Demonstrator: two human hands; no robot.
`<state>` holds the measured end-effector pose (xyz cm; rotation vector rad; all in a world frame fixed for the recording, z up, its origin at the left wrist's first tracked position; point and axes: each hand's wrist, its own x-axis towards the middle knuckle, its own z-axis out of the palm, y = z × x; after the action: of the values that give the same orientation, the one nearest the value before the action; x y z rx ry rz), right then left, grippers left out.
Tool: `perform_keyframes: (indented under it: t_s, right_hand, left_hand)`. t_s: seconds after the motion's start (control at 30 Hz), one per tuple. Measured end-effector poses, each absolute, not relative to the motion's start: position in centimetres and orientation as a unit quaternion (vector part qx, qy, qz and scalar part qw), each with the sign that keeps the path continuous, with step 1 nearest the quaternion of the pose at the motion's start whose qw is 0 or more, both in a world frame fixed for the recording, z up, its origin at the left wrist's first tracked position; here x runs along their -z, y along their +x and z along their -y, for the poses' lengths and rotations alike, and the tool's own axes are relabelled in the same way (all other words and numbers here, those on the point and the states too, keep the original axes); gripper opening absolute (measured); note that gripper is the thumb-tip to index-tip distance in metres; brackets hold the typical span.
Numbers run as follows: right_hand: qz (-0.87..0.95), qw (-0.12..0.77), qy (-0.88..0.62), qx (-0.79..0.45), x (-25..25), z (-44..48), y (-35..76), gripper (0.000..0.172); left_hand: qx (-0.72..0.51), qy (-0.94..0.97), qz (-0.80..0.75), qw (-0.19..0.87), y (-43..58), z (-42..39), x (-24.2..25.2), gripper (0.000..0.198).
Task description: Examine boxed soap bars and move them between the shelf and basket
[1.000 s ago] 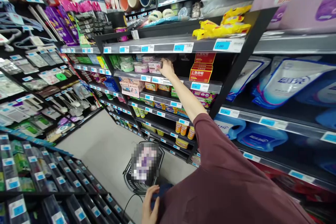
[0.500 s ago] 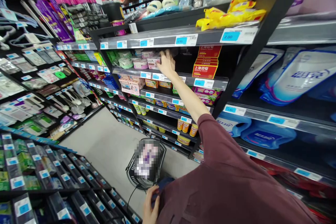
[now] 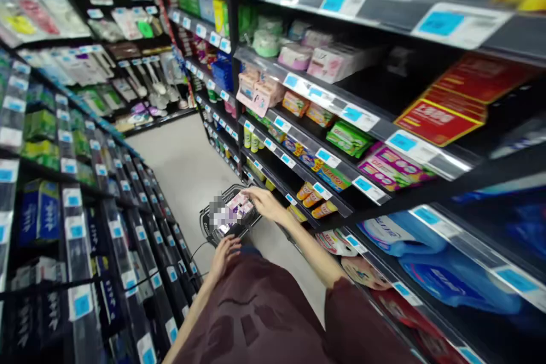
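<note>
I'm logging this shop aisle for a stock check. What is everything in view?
basket: one, black, on the floor by the right-hand shelves
boxes in basket: a few, pink and white, partly blurred
pink cartons: several, pink, upper shelf
red boxes: a stack, red with yellow edging, same shelf, further right
green packs: several, green, the shelf below
orange bottles: about three, orange, low shelf
blue pouches: several, blue and white, bottom right
price tags: many, blue on white, along shelf edges
hanging packets: many, mixed colours, far left wall
left hand: resting on dark red cloth
right hand: at the basket, over the boxes, grip unclear
</note>
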<state>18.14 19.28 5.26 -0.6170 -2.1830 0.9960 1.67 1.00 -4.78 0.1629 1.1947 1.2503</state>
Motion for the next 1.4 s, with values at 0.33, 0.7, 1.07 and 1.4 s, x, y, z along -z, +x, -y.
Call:
perform_keyframes:
  t_s: [0.33,0.7,1.07,1.4]
  right_hand:
    - [0.842,0.118,-0.240,-0.469,7.8,-8.7,16.2,0.039]
    - [0.737,0.123,-0.433,-0.504,12.1,-8.0,23.9,0.051]
    - [0.715,0.126,-0.479,-0.493,13.4,-10.3,24.5,0.027]
    - [0.700,0.047,-0.523,-0.484,14.8,-13.3,28.9,0.032]
  left_hand:
    - [-0.637,-0.169,-0.420,0.624,0.6,-2.2,6.0,0.031]
    - [-0.634,-0.203,-0.445,0.600,1.9,-4.5,6.6,0.025]
    - [-0.555,-0.122,-0.503,0.651,3.6,-9.5,9.1,0.024]
    - [-0.502,-0.120,-0.604,0.607,5.7,-15.9,15.6,0.016]
